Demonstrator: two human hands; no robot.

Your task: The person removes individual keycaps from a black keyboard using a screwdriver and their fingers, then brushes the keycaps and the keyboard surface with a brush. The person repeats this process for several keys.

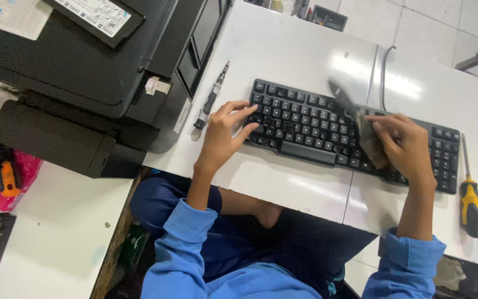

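- A white rectangular paper label with fine dark print lies flat on the black printer's top, at the upper left corner of the view.
- A white sticker in a black raised frame sits tilted just right of it.
- A small white tag sticks out at the printer's right edge.
- A narrow white strip label runs down the printer's lower front corner, beside the bench.

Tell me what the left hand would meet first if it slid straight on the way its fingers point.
The left hand already rests its fingertips on the black keyboard, pointing right along the key rows. Going on, it would cross more keys and probably meet the blurred brush in the right hand.
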